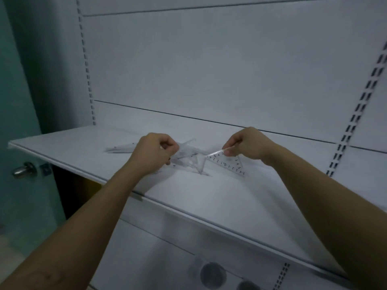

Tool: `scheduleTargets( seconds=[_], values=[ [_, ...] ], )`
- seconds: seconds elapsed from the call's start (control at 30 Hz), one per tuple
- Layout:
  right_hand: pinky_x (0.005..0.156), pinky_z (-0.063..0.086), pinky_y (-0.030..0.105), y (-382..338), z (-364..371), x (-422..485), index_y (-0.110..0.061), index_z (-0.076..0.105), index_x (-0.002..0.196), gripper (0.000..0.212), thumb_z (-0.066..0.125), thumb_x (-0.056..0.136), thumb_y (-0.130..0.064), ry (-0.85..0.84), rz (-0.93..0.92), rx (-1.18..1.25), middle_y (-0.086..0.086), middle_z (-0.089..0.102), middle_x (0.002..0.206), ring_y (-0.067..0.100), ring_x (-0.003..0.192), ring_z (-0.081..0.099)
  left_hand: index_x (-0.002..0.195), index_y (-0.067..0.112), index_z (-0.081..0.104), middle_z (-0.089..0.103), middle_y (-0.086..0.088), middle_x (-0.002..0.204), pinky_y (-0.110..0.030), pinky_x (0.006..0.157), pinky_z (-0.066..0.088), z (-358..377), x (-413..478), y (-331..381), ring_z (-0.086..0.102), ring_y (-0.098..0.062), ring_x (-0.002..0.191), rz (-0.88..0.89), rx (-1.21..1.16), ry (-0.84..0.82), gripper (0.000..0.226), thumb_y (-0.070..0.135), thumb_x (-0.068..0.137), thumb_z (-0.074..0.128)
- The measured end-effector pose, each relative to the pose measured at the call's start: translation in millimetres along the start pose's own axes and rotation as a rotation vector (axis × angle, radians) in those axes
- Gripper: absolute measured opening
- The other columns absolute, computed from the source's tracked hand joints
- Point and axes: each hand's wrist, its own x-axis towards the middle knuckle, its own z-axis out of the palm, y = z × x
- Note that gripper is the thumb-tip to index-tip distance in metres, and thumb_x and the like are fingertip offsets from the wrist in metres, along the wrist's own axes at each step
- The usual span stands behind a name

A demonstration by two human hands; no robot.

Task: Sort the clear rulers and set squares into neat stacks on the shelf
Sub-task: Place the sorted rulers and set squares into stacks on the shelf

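Note:
A loose heap of clear rulers and set squares [188, 159] lies in the middle of the white shelf [73, 147]. My left hand [154, 152] is curled at the heap's left side and pinches clear pieces from it. My right hand [246, 144] pinches the top corner of a clear triangular set square [229, 166] with printed numbers, held tilted with its lower edge near the shelf. A small flat stack of clear rulers [120, 147] lies apart at the left.
The white back panel [209, 70] rises right behind the heap, with slotted uprights at its left [87, 65] and right [356, 114]. A teal door with a metal knob [23, 170] stands at the left. Two round dark objects [212, 275] sit on a lower shelf.

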Motion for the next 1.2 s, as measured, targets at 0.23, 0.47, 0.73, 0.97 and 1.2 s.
scheduleTargets(
  seconds=[0.23, 0.47, 0.73, 0.97, 1.2],
  values=[
    [0.059, 0.054, 0.023, 51.7, -82.5, -57.1, -0.012, 0.077, 0.083, 0.005, 0.077, 0.078, -0.011, 0.094, 0.067, -0.001, 0.002, 0.073, 0.078, 0.01, 0.069, 0.064, 0.081, 0.016, 0.071, 0.072, 0.004, 0.074, -0.035, 0.067, 0.057, 59.2, 9.6, 83.0, 0.07, -0.008, 0.063, 0.112, -0.08, -0.219, 0.007, 0.019, 0.086, 0.067],
    [0.059, 0.049, 0.014, 127.0, -143.2, -119.9, -0.019, 0.076, 0.074, 0.006, 0.08, 0.075, -0.015, 0.273, 0.17, -0.138, -0.005, 0.072, 0.07, 0.008, 0.065, 0.065, 0.074, 0.024, 0.069, 0.068, 0.01, 0.064, -0.01, 0.056, 0.045, 130.0, 6.9, 155.3, 0.064, -0.003, 0.059, 0.305, -0.073, -0.217, 0.01, 0.019, 0.083, 0.068],
    [0.057, 0.052, 0.014, 190.0, -187.9, -165.7, -0.022, 0.073, 0.085, 0.013, 0.068, 0.086, -0.009, 0.292, 0.141, -0.179, -0.007, 0.07, 0.07, 0.003, 0.059, 0.065, 0.076, 0.029, 0.068, 0.066, 0.015, 0.07, -0.026, 0.069, 0.052, 194.3, 2.4, 221.8, 0.063, -0.005, 0.068, 0.458, -0.083, -0.248, 0.012, 0.021, 0.084, 0.066],
    [0.064, 0.052, 0.021, 206.9, -184.8, -150.1, -0.017, 0.065, 0.095, 0.016, 0.072, 0.082, -0.009, 0.11, 0.177, -0.163, -0.003, 0.073, 0.077, 0.004, 0.064, 0.065, 0.079, 0.025, 0.068, 0.067, 0.012, 0.075, -0.027, 0.071, 0.052, 230.2, 14.5, 250.3, 0.065, -0.008, 0.07, 0.46, -0.125, -0.211, 0.008, 0.02, 0.086, 0.066],
    [0.08, 0.045, 0.017, 224.3, -145.3, -122.0, -0.015, 0.072, 0.103, 0.02, 0.07, 0.084, -0.017, 0.088, 0.085, -0.396, 0.002, 0.071, 0.103, 0.01, 0.088, 0.062, 0.082, 0.015, 0.068, 0.065, 0.004, 0.078, -0.015, 0.065, 0.043, 252.1, 6.3, 234.7, 0.058, -0.009, 0.071, 0.567, -0.134, -0.035, 0.005, 0.012, 0.086, 0.067]
  ],
)
